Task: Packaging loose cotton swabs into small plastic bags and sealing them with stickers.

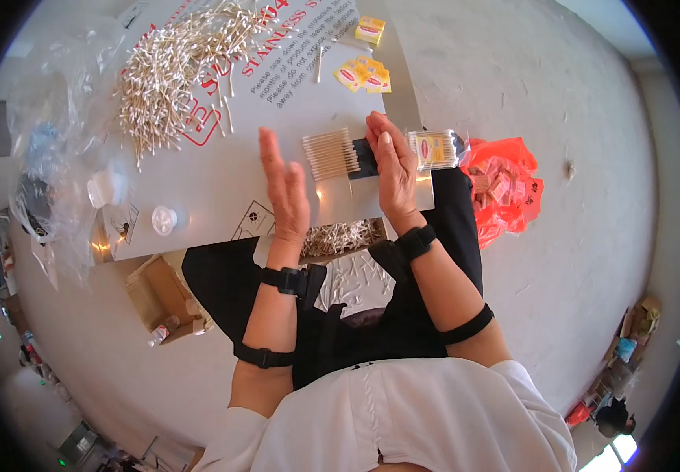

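Observation:
Both my hands are above the metal-covered table (222,189), on either side of a neat row of cotton swabs (328,155). My left hand (285,193) is edge-on left of the row, fingers stretched out and nothing in it. On the other side, my right hand (393,173) has its fingers extended, also with nothing visible in it, partly covering a dark strip (363,160) at the row's right end. Just beyond that hand, a clear pack of swabs (434,149) with a yellow label lies at the table's right edge.
A big heap of loose swabs (186,71) covers the far left. Yellow cards (364,75) and a small yellow stack (370,30) lie far right. A clear plastic bag (57,118), a white round container (164,220), a red bag (505,189) and a cardboard box (167,295) surround me.

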Motion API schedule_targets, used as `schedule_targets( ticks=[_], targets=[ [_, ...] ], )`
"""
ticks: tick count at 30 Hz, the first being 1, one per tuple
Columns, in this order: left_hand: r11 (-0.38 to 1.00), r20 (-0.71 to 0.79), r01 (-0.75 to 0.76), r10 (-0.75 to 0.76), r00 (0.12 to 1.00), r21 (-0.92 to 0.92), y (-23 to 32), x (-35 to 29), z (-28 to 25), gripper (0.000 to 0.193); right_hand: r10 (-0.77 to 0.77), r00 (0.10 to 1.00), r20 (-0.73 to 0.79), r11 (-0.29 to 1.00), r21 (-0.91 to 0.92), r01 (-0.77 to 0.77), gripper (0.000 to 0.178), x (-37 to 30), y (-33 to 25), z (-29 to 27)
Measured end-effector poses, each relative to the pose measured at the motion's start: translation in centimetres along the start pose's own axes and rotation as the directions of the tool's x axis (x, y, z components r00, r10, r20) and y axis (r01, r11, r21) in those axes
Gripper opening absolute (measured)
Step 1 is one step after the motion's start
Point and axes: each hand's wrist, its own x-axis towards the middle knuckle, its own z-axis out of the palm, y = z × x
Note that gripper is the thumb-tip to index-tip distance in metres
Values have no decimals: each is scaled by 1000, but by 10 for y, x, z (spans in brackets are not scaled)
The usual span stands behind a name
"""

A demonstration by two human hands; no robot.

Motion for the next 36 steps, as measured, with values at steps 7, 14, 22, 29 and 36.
schedule_targets(
  ticks=[7,14,22,29,36],
  targets=[
    [703,-88,138,-275,957,-698,1,21,26,70,47,998,49,992,115,-53,49,13,9,16],
    [662,-82,134,-284,955,-737,4,21,28,67,10,998,55,1000,24,-11,49,14,12,15],
    [927,-26,149,-168,985,-346,-4,-16,-12,56,77,996,-52,992,106,-71,34,1,1,-11],
    [859,224,-155,49,973,487,29,-13,-6,83,-84,993,82,821,-559,115,13,-20,-16,-34],
    [747,360,-228,-16,933,624,25,-9,7,98,-151,958,245,661,-696,282,10,-16,-19,-23]
  ],
)
